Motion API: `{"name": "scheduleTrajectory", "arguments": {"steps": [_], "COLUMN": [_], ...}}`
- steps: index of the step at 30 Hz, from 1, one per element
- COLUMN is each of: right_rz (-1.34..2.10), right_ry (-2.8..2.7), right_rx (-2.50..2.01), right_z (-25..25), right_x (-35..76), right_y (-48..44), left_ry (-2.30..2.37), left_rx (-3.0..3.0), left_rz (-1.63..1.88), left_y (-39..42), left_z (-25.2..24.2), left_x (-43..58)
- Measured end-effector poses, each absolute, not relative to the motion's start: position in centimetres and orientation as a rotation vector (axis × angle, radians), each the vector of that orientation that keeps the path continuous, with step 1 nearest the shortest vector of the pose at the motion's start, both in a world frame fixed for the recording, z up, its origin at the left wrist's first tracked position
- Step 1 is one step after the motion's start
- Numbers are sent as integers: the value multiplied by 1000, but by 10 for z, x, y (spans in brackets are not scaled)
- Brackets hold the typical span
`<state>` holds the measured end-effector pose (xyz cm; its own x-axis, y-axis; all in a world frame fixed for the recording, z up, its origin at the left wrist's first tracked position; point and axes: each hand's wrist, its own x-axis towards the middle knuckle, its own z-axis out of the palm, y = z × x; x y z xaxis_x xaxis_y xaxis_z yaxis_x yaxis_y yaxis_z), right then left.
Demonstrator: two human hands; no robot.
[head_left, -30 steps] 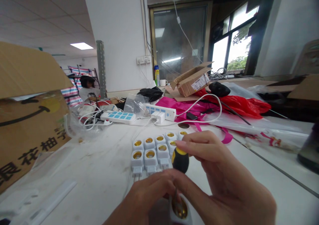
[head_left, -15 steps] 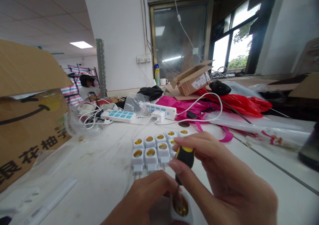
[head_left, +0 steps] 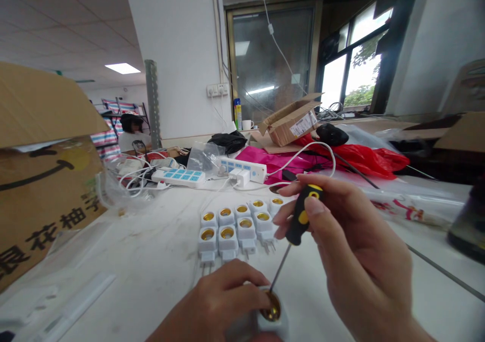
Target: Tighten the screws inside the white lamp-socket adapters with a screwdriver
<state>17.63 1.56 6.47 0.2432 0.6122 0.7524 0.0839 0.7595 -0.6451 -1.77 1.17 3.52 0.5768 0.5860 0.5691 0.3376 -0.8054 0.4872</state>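
My right hand [head_left: 352,246] grips the black and yellow handle of a screwdriver [head_left: 301,215], which leans with its thin shaft pointing down to the left. The shaft's tip is at the brass-lined opening of a white lamp socket [head_left: 278,327] low in the view; the exact contact is hidden. Wrapped round that socket is my left hand [head_left: 223,301], one finger at the rim of its opening. Just beyond my hands, several similar white plug-in lamp sockets [head_left: 227,233] stand in two rows on the white table [head_left: 151,251], gold openings facing up.
Two power strips [head_left: 178,177] with tangled white cables lie farther back. A large cardboard box [head_left: 45,180] stands at left, a small open carton [head_left: 291,122] near the window. Red plastic bags [head_left: 375,160] and a dark container [head_left: 470,231] are at right. A person [head_left: 132,130] sits in the background.
My right hand has risen and tilted the screwdriver, so more of its shaft now shows above the socket. My left hand keeps hold of the socket.
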Motion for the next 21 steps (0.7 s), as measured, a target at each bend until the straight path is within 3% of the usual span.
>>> {"name": "scheduleTrajectory", "arguments": {"steps": [13,21], "right_rz": [474,692], "right_ry": [-1183,-1000], "right_rx": [-661,-717], "right_z": [60,57], "right_x": [188,199], "right_y": [29,46], "left_ry": [737,693], "left_rx": [2628,2727], "left_rz": [1197,1324], "left_y": [0,18], "left_z": [40,42], "left_x": [-13,-13]}}
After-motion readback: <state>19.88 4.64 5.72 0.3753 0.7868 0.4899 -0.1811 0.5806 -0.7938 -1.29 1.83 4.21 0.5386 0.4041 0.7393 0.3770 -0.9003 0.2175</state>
